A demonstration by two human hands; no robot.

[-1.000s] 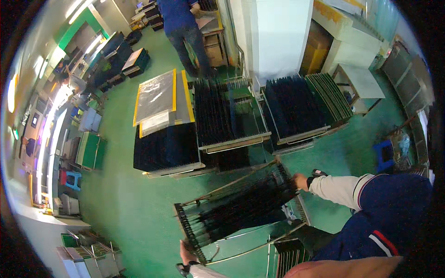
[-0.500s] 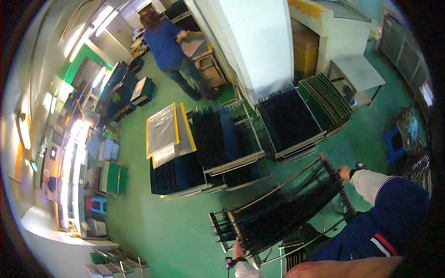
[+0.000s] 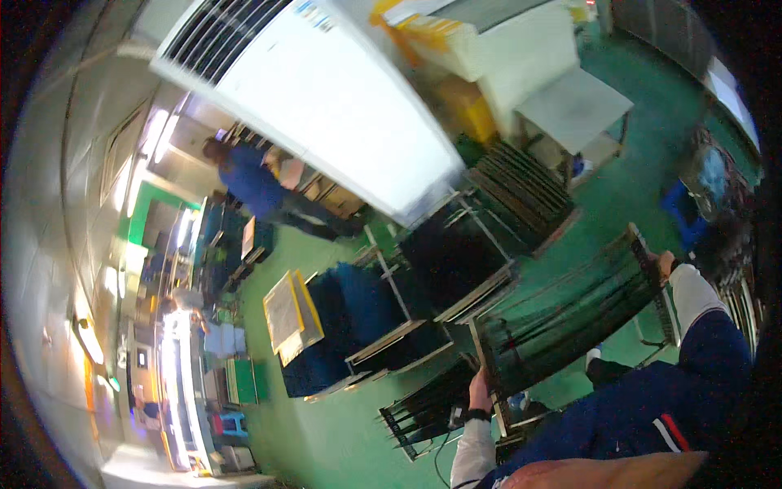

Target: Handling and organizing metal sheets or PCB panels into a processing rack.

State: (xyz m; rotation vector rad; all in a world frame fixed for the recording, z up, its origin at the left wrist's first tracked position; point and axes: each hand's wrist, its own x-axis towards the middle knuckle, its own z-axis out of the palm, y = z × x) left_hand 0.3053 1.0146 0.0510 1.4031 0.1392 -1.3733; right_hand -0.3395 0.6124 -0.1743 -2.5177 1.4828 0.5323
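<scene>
Green floor [image 3: 326, 436] spreads below. Left hand [image 3: 481, 393] and right hand [image 3: 666, 266] each curl around 1 end of a dark rack [image 3: 566, 322]; it lies between them, long axis slanting up rightward. Left of the left hand sits 1 low rack [image 3: 432, 405]; beyond, loaded racks [image 3: 366, 300] and 1 white cabinet [image 3: 326, 114].

Left hand [image 3: 481, 393]: here it is, the lower of the two, nearly upright and closed in a firm grip!
Left wrist [image 3: 476, 414]: right beneath it, close to straight.
Left forearm [image 3: 473, 452]: pale-sleeved, running steeply up to that hand.
Right hand [image 3: 665, 266]: higher, well apart to the right of the left one, gripping too, finger detail blurred!
Right forearm [image 3: 695, 295]: pale-sleeved, slanting up and leftward into its hand.
Right upper arm [image 3: 713, 344]: dark blue, below that hand.
</scene>
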